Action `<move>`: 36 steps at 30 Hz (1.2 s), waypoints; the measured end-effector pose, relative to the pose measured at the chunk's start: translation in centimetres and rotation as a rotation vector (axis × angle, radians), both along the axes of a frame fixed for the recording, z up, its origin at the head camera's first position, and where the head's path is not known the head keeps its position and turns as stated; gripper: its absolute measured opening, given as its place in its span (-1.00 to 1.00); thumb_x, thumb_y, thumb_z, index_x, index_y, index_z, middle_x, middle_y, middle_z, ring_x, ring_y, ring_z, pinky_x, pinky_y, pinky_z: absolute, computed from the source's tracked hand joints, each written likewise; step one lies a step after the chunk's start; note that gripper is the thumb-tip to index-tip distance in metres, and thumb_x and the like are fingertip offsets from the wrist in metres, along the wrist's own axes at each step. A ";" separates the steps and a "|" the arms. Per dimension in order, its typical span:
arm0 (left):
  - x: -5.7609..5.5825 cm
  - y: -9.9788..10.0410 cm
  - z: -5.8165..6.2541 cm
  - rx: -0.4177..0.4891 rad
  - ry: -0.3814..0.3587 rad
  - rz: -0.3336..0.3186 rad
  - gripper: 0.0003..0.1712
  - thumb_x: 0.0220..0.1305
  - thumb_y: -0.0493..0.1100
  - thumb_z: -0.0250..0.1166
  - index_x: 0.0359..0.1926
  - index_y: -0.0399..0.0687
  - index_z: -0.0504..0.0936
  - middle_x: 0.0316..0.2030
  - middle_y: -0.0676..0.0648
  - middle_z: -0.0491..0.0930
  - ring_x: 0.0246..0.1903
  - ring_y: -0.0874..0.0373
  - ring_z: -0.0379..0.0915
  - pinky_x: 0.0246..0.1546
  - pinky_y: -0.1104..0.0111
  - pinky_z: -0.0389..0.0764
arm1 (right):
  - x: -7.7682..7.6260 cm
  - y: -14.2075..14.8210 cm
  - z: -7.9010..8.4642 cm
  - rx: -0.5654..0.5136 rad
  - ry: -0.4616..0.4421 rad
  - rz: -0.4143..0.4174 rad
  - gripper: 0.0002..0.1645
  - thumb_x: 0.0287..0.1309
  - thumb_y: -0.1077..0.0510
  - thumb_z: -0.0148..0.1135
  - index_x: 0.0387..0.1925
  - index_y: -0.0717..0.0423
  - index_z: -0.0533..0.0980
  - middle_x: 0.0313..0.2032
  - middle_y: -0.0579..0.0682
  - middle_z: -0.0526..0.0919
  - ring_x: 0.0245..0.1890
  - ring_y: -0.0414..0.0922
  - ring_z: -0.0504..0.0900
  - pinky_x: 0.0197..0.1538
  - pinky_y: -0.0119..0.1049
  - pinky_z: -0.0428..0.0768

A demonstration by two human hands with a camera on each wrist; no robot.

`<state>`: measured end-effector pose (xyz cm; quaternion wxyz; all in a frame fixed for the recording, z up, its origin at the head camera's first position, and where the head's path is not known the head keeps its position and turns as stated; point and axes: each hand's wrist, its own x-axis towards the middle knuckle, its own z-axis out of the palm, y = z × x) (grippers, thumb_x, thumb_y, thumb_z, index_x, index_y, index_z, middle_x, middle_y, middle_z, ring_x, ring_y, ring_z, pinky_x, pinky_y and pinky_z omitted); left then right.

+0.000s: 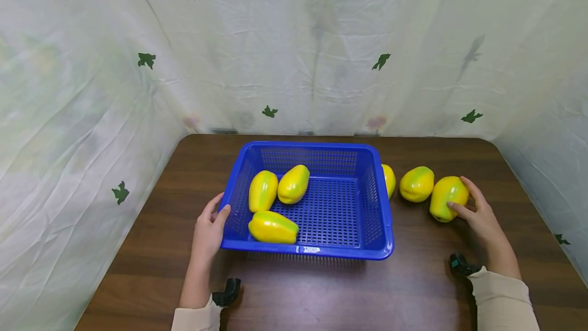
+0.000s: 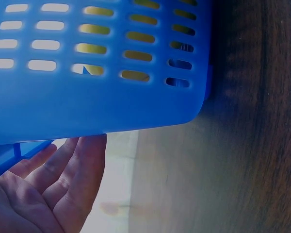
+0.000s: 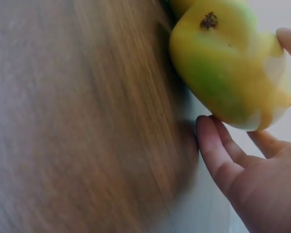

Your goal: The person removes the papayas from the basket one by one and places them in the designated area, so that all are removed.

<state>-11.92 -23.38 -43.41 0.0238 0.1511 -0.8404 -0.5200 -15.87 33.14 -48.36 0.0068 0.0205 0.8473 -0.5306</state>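
A blue plastic basket (image 1: 303, 250) sits on the brown table, with three yellow-green papayas, one of them a papaya (image 1: 273, 227) at the front, in its left half. My left hand (image 1: 209, 229) grips the basket's left rim, thumb on top; in the left wrist view its fingers (image 2: 89, 170) reach up under the rim. To the right of the basket, my right hand (image 1: 480, 218) holds a papaya (image 1: 449, 198) between thumb and fingers. The right wrist view shows that papaya (image 3: 223, 73) with its dark stem end, the fingertips along its underside.
Between the basket and my right hand lies another papaya (image 1: 416, 184). A further papaya (image 1: 389, 180) is partly hidden behind the basket's right wall. A pale leaf-printed curtain (image 1: 294, 55) rises behind the table (image 1: 321, 295) and along its sides.
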 end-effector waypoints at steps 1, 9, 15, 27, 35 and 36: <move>0.0 0.0 0.0 0.000 0.001 0.000 -0.42 0.29 0.16 -0.04 0.28 0.10 0.24 -0.16 -0.25 0.49 -0.27 -0.04 0.45 -0.30 0.26 0.52 | 0.0 0.0 0.0 -0.006 -0.003 0.004 -0.15 0.24 0.04 0.01 0.39 -0.20 -0.24 0.32 0.29 -0.33 0.08 0.39 0.07 -0.12 -0.33 0.39; 0.0 0.0 -0.1 -0.001 0.011 -0.002 -0.42 0.29 0.16 -0.04 0.28 0.09 0.24 -0.18 -0.24 0.49 -0.29 -0.03 0.45 -0.33 0.29 0.52 | -0.2 -0.4 0.3 -0.048 0.006 0.020 -0.12 0.22 0.04 0.04 0.39 -0.17 -0.25 0.33 0.28 -0.36 0.22 0.37 -0.23 0.07 0.36 -0.16; 0.0 0.0 -0.1 0.001 0.029 0.000 -0.44 0.29 0.14 -0.02 0.26 0.09 0.26 -0.22 -0.24 0.51 -0.33 -0.02 0.47 -0.38 0.30 0.53 | -0.2 -0.7 0.5 -0.030 0.024 0.020 -0.13 0.23 0.05 0.03 0.39 -0.18 -0.24 0.33 0.27 -0.31 0.21 0.32 -0.15 0.11 0.31 -0.12; 0.1 0.0 -0.3 0.020 0.041 0.011 -0.46 0.30 0.11 -0.01 0.25 0.07 0.28 -0.23 -0.24 0.52 -0.31 -0.02 0.47 -0.36 0.33 0.51 | -0.2 -0.9 1.3 0.017 0.179 -0.019 -0.17 0.18 0.13 0.09 0.37 0.04 -0.08 0.35 0.18 -0.32 0.31 0.11 -0.34 0.14 0.27 -0.33; 0.0 0.1 -0.2 0.023 0.046 0.007 -0.46 0.30 0.10 -0.01 0.25 0.05 0.28 -0.24 -0.25 0.52 -0.33 -0.02 0.46 -0.39 0.34 0.50 | -0.5 -1.5 2.6 0.059 0.191 -0.034 -0.17 0.16 0.11 0.12 0.37 -0.02 -0.05 0.36 0.11 -0.34 0.29 0.22 -0.35 0.06 0.37 -0.37; 0.0 0.1 -0.2 0.025 0.046 0.008 -0.46 0.30 0.10 0.00 0.25 0.05 0.28 -0.25 -0.25 0.52 -0.33 -0.02 0.47 -0.39 0.34 0.50 | -0.5 -1.6 2.8 0.066 0.190 -0.033 -0.17 0.16 0.11 0.12 0.37 -0.03 -0.05 0.37 0.10 -0.34 0.29 0.24 -0.34 0.05 0.38 -0.37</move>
